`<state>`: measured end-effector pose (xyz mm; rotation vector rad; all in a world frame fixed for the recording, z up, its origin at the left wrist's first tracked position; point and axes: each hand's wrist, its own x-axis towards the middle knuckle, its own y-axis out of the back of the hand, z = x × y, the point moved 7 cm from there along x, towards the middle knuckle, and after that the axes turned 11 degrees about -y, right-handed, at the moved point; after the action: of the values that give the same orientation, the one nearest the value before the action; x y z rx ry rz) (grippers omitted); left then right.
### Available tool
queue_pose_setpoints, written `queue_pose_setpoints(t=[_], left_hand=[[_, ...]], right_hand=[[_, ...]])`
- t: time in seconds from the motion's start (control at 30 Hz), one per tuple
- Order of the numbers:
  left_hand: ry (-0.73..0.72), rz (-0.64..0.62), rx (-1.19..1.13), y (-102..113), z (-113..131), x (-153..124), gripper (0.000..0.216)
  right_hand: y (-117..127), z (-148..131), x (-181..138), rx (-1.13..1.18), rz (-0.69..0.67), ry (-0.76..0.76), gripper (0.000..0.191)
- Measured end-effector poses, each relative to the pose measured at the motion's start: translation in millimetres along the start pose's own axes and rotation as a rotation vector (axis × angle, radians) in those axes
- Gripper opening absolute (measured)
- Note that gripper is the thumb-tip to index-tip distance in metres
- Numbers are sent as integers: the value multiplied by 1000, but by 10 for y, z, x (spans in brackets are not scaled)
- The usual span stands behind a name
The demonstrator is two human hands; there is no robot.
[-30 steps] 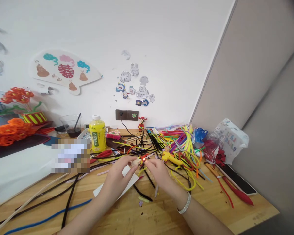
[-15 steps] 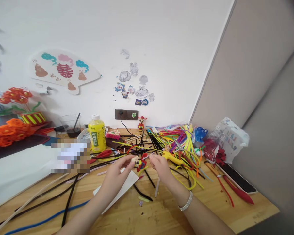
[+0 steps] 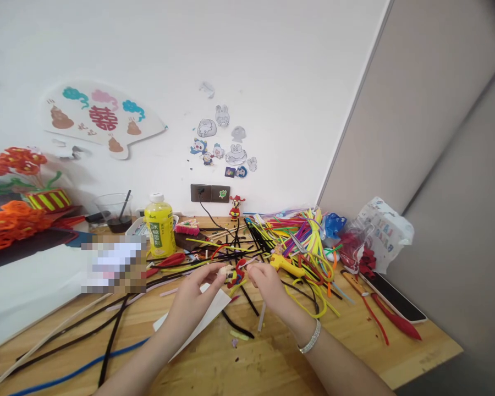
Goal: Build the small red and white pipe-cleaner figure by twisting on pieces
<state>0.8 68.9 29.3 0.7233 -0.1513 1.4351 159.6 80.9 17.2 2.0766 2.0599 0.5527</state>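
My left hand [image 3: 203, 286] is closed on the pale end of a small pipe-cleaner doll [image 3: 234, 276] in red, yellow, black and blue, which lies sideways above the table. Close to the doll's red end, my right hand [image 3: 267, 281] is pinched, its fingertips pressed together. A thin pale bit shows at those fingertips, too small to name. Under the hands lies a white sheet of paper [image 3: 202, 316]. Just beyond my right hand rests a yellow glue gun [image 3: 289, 267]. A similar red doll [image 3: 235, 208] stands upright against the wall.
Many coloured pipe cleaners [image 3: 305, 234] are heaped behind the glue gun. A yellow drink bottle [image 3: 160, 228] and a plastic cup [image 3: 117, 217] stand at the back left, near orange pipe-cleaner flowers [image 3: 8, 223]. A phone [image 3: 394, 297] and red-handled tool [image 3: 396, 318] lie near the right edge.
The whole view has shifted slightly, with things appearing a little further left. Both hands keep nearly the same pose around the doll.
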Motion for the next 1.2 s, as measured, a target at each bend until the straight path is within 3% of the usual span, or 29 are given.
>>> queue_pose_setpoints(t=[0.23, 0.43, 0.57, 0.7, 0.8, 0.9, 0.97, 1.1, 1.2], left_hand=[[25, 5, -96, -16, -26, 9, 27], [268, 174, -414, 24, -198, -31, 30], [364, 267, -754, -23, -275, -65, 23], [391, 310, -932, -79, -311, -70, 26], [382, 306, -972, -115, -313, -70, 30], [389, 285, -972, -146, -315, -84, 34], [401, 263, -970, -171, -313, -100, 38], [395, 196, -954, -231, -280, -126, 40], [362, 165, -924, -259, -242, -129, 42]], right_hand=[[2, 26, 26, 2, 24, -6, 31], [164, 70, 110, 19, 144, -15, 34], [262, 176, 192, -372, 206, -87, 37], [222, 366, 241, -861, 164, -172, 23], [199, 443, 256, -946, 155, -184, 22], [232, 342, 255, -862, 241, -102, 19], [231, 216, 232, -628, 252, -5, 17], [-34, 81, 151, 31, -101, 47, 23], [-203, 34, 63, 247, -222, 52, 32]])
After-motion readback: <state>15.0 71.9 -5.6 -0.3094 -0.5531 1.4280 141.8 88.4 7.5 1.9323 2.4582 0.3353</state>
